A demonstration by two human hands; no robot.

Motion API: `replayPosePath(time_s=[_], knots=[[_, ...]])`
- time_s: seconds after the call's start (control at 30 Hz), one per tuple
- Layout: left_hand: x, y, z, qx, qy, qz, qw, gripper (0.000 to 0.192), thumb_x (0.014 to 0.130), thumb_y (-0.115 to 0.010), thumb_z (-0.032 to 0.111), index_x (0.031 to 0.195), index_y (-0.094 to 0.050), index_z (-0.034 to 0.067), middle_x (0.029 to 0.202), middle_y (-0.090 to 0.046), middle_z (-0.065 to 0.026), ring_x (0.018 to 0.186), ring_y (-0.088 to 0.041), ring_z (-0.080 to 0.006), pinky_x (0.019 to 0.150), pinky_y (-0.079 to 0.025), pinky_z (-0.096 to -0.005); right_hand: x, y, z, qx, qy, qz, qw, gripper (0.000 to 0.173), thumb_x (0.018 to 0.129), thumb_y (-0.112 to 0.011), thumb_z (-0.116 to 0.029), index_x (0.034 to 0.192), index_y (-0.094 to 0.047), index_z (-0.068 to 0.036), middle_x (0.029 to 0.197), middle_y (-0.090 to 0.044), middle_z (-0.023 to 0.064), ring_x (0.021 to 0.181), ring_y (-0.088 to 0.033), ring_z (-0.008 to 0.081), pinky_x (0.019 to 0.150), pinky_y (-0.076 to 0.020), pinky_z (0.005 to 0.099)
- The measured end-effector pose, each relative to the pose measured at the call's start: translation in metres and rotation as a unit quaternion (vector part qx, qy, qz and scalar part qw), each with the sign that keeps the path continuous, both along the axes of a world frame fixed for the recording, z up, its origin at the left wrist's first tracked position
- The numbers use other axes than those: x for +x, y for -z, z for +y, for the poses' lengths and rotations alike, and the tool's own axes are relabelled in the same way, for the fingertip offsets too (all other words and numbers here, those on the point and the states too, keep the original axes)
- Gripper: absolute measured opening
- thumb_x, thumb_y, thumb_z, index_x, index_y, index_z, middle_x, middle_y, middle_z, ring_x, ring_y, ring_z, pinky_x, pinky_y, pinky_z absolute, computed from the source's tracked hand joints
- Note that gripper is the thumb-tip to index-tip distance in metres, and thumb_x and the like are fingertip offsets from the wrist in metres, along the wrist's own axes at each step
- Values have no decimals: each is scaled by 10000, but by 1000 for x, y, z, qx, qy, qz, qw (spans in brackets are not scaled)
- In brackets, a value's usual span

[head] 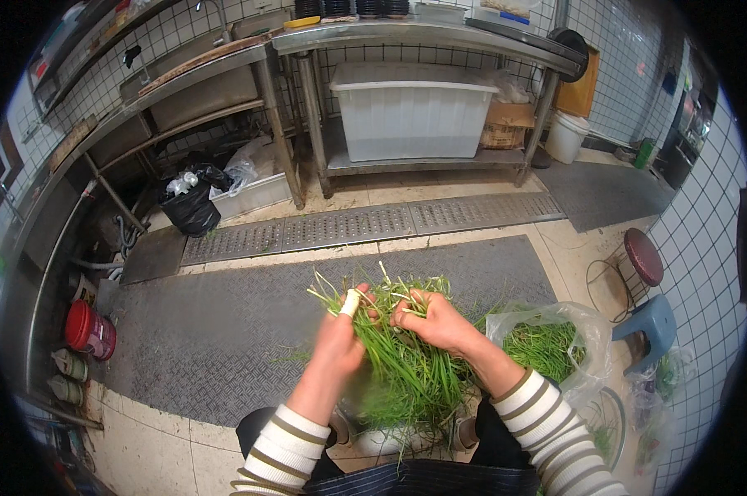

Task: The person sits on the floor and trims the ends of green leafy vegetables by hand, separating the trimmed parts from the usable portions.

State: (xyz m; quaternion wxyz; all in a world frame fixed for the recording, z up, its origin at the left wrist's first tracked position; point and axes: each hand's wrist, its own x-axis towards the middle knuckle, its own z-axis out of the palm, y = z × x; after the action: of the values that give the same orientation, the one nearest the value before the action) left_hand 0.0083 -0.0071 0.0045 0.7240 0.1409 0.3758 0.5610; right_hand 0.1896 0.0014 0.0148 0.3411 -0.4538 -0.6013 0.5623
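Observation:
A bunch of long, thin green stalks with pale root ends (404, 359), like garlic chives, hangs in front of me between my knees. My left hand (339, 338) grips part of the bunch near its pale ends; a cream-coloured wrap (350, 302) covers its thumb. With bent fingers and thumb, my right hand (438, 322) pinches several stalk ends at the bunch's right side. Loose stalks hang below both hands over a white object (373, 445) between my shoes, mostly hidden. To the right, an open clear plastic bag (587, 366) holds more of the green stalks (544, 347).
A dark textured mat (224, 335) covers the floor ahead, with a perforated metal drain cover (348, 228) beyond. A blue plastic stool (649, 325) and a round red-topped stool (643, 257) stand right. A red bucket (90, 330) sits left. A large white bin (413, 115) rests under the steel table (410, 38).

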Motion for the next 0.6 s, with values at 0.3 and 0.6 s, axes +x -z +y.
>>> replayPosePath(time_s=[0.3, 0.6], knots=[[2, -6, -4, -19, -3, -44, 999, 213, 973, -499, 218, 1074, -557, 40, 947, -585, -74, 806, -592, -196, 706, -530, -311, -7, -13, -6, -16, -1, 64, 998, 168, 807, -699, -97, 913, -579, -47, 862, -608, -1, 802, -548, 72, 755, -460, 229], [-15, 9, 11, -9, -79, -2, 997, 205, 961, -524, 200, 1084, -552, 38, 936, -570, -73, 756, -572, -177, 633, -505, -288, 2, -24, -5, -24, 31, 70, 997, 218, 787, -737, -75, 928, -573, -48, 809, -600, -18, 712, -558, 63, 635, -460, 203]])
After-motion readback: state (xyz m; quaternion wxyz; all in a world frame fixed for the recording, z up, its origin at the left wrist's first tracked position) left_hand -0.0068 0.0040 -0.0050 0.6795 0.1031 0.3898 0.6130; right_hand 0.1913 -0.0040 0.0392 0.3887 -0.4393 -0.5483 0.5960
